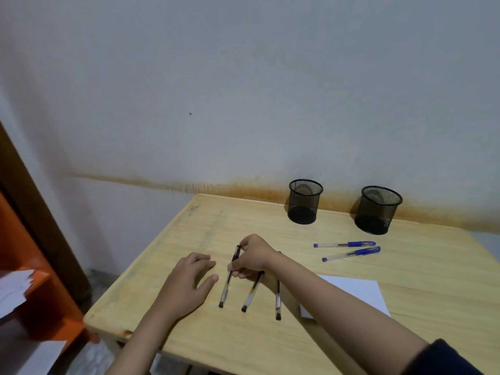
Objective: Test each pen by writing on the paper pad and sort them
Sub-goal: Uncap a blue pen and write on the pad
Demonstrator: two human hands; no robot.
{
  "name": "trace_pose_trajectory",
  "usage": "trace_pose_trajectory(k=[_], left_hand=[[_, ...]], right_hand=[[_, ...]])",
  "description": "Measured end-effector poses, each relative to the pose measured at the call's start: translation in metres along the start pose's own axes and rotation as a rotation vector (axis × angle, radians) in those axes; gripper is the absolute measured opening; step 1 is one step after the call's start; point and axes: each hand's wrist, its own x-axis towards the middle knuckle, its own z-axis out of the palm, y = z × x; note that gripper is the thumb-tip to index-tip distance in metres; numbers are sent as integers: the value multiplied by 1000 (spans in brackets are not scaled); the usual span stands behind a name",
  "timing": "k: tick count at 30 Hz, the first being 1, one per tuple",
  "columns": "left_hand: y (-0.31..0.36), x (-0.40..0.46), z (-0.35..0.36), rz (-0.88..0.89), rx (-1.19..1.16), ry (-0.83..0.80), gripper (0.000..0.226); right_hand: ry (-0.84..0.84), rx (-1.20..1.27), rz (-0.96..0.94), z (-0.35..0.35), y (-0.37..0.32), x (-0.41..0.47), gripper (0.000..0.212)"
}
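Right hand (253, 255) is reaching across the wooden tabletop (173, 328), fingers curled round the leftmost black pen (230, 276), pinching it near its upper, capped end. The pen's lower tip looks to sit on the wood, though whether it truly touches I cannot tell. Left hand (189, 280) lies just beside that pen on its left, palm down, fingers loosely spread and relaxed, holding nothing.

2 more black pens lie to the right of the held one: the middle black pen (250, 296) slants with its upper end tucked under the right hand, and the third black pen (278, 301) runs partly under the right forearm. The white paper pad (359, 292) lies beyond the forearm, its near part hidden by the arm.

Further back, 2 blue pens (349, 249) lie side by side, close together. Behind them, by the wall, stand 2 black mesh cups, the left cup (304, 203) and the right cup (378, 211), well apart; no pens show above their rims or through the mesh.
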Motion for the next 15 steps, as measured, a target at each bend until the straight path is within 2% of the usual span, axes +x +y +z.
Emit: trace_pose_trajectory(k=[3, 6, 8, 11, 15], left_hand=[[0, 0, 0, 3, -4, 2, 35], [0, -1, 0, 7, -4, 6, 35], [0, -1, 0, 8, -6, 10, 35], [-1, -2, 1, 5, -14, 9, 34], [-2, -2, 1, -1, -20, 12, 33]], right_hand=[[23, -27, -4, 3, 1, 1, 43], [94, 32, -28, 3, 7, -2, 68], [190, 98, -76, -4, 12, -8, 76], [313, 70, -160, -27, 24, -23, 64], [442, -73, -168, -78, 47, -45, 41]])
